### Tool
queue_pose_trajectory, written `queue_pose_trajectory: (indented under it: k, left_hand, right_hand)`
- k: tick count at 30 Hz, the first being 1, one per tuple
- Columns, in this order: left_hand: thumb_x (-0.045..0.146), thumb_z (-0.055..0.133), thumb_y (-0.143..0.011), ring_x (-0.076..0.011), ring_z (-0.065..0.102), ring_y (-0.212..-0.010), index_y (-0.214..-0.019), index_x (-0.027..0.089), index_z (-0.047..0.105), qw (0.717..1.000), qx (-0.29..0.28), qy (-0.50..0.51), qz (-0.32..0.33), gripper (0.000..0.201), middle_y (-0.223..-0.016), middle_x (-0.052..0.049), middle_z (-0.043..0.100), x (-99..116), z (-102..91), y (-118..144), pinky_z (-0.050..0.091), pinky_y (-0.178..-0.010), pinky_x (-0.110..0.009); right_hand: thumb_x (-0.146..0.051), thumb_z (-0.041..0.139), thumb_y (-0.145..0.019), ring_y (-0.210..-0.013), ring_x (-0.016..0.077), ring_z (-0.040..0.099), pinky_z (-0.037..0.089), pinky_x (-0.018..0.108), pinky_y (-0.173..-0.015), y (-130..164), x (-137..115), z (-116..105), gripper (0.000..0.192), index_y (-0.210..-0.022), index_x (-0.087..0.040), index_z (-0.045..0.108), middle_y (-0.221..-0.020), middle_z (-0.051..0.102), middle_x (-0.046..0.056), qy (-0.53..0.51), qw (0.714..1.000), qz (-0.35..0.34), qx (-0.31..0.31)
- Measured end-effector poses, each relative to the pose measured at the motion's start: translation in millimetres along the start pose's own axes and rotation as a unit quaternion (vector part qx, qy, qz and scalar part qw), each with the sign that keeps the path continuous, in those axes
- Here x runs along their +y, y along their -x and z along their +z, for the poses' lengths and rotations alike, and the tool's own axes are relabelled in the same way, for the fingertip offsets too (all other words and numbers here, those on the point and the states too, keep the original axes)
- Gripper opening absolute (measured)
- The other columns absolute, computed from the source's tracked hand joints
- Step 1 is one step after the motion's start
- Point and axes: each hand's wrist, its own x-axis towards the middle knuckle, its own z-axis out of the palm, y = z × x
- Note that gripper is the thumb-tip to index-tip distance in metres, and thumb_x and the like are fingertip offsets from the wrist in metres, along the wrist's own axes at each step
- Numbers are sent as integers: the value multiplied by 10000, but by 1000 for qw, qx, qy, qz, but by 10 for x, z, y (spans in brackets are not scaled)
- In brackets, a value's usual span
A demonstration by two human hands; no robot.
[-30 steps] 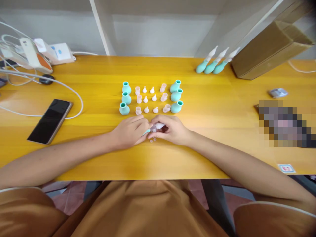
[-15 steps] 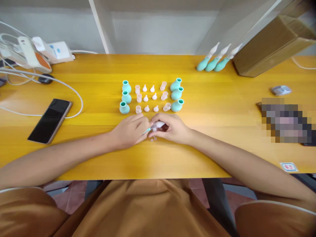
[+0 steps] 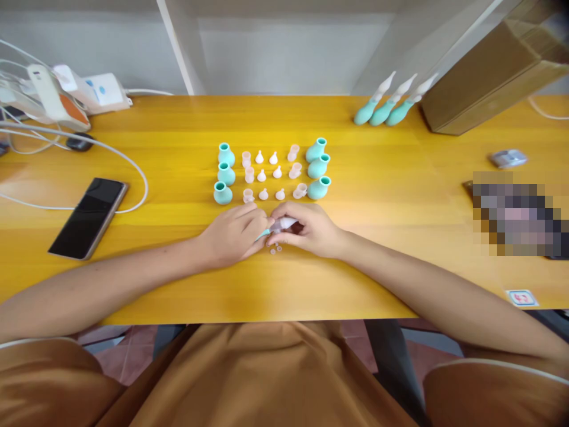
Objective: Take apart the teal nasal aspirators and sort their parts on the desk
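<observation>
My left hand (image 3: 233, 232) is closed around the teal bulb end of a bulb nasal aspirator (image 3: 276, 225), most of it hidden by the fingers. My right hand (image 3: 311, 230) curls around the clear middle and white tip of the same aspirator. Small clear rings (image 3: 272, 251) lie on the table just below the fingers. Beyond the hands stand rows of parts: teal bulbs (image 3: 223, 194) on the left, more teal bulbs (image 3: 319, 188) on the right, and between them clear cup-shaped connectors (image 3: 300, 190) and small white pieces (image 3: 264, 194).
Three assembled aspirators (image 3: 386, 105) lie at the back right, beside a cardboard box (image 3: 484, 77). A phone (image 3: 89, 216) rests on the left, near white cables and a power strip (image 3: 56, 98). Further right are a small shiny packet (image 3: 509, 158), a blurred-out item (image 3: 515, 216) and a sticker (image 3: 521, 298).
The camera view has shifted very slightly. Both hands stay in nearly the same place with the aspirator between them.
</observation>
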Motion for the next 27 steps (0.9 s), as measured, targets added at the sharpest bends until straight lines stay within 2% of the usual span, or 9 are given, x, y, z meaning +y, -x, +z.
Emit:
queue_pose_trajectory:
  k: [5, 9, 14, 20, 24, 27]
  left_hand:
    - [278, 523, -1157, -220, 673, -840, -1116, 186, 579, 1000, -10, -14, -4, 116, -946, -67, 727, 4, 2, 0, 543, -731, -336]
    - [235, 579, -1114, -230, 689, -845, -1151, 188, 567, 1000, 4, 6, -5, 61, -948, -67, 735, 7, -13, -4, 546, -731, -347]
    - [215, 659, -1057, -223, 704, -833, -1189, 197, 558, 998, 27, 50, -23, 167, -978, -66, 755, 11, -32, 1, 555, -717, -347]
    - [169, 722, -998, -224, 741, -891, -1237, 198, 567, 991, 81, 97, -35, 286, -1038, -74, 773, -13, -18, 14, 619, -780, -378]
    - [175, 733, -996, -227, 745, -891, -1231, 187, 566, 990, 78, 105, -49, 288, -1045, -86, 771, -32, -8, 24, 623, -760, -376]
    - [191, 737, -1000, -224, 739, -882, -1228, 190, 566, 989, 77, 111, -51, 286, -1057, -85, 773, -33, -5, 27, 630, -771, -379]
  right_hand:
    - [-520, 867, -993, -679, 140, 649, 491, 241, -632, -4, 9, 3, 374, -1088, -187, 728, -859, 762, 15, 14, 1000, -6, 6]
    - [-493, 873, -995, -685, 139, 646, 488, 242, -632, 0, -4, -31, 349, -1103, -189, 739, -870, 765, 16, 20, 1000, -13, 2]
    - [-495, 863, -1004, -655, 128, 614, 473, 240, -610, 26, -40, -119, 354, -1154, -194, 755, -857, 759, 10, 20, 1000, -13, -14]
    - [-512, 893, -966, -568, 107, 484, 375, 243, -548, 16, -40, -241, 372, -915, -188, 716, -681, 605, -46, 47, 999, -27, -7]
    - [-505, 863, -993, -604, 109, 483, 369, 248, -578, 6, -37, -237, 345, -915, -185, 757, -728, 585, -36, 62, 996, -51, -43]
    - [-525, 821, -1026, -621, 107, 482, 352, 254, -591, 19, -18, -194, 369, -890, -185, 776, -786, 593, -18, 79, 994, -41, -69]
